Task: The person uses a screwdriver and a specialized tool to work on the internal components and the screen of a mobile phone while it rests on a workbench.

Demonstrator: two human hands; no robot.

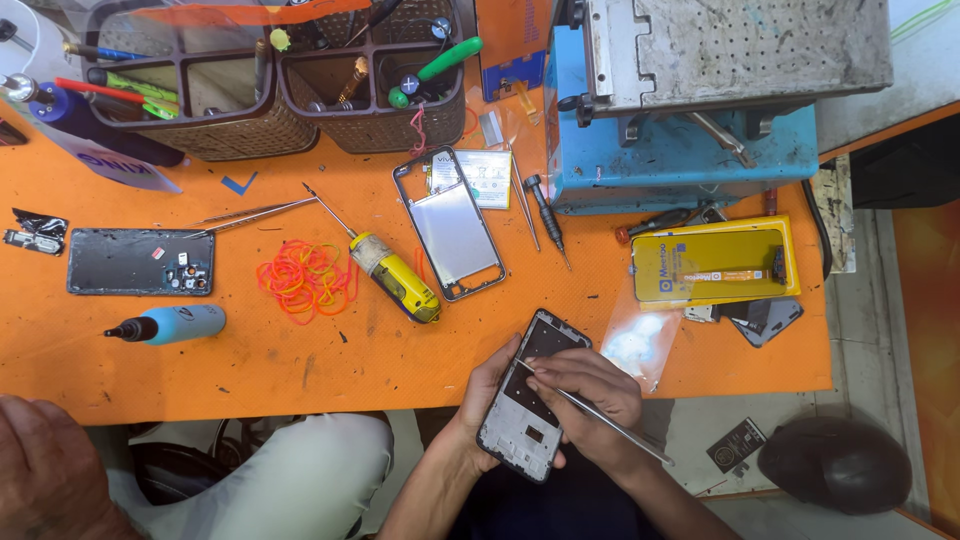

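Orange table (420, 370) fills the head view, strewn with tools. At six o'clock, off its near edge, the left hand (487, 400) has its fingers wrapped around an opened phone frame (530, 398). Right hand (590, 395) fingers pinch metal tweezers (600, 412), tip touching the frame's upper part.

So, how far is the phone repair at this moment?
Done: the phone frame is opened and bare, and a back cover and a second frame lie apart on the orange table.
In hand: the left hand holds the frame; the right hand works tweezers inside.
Left: nothing is reassembled.
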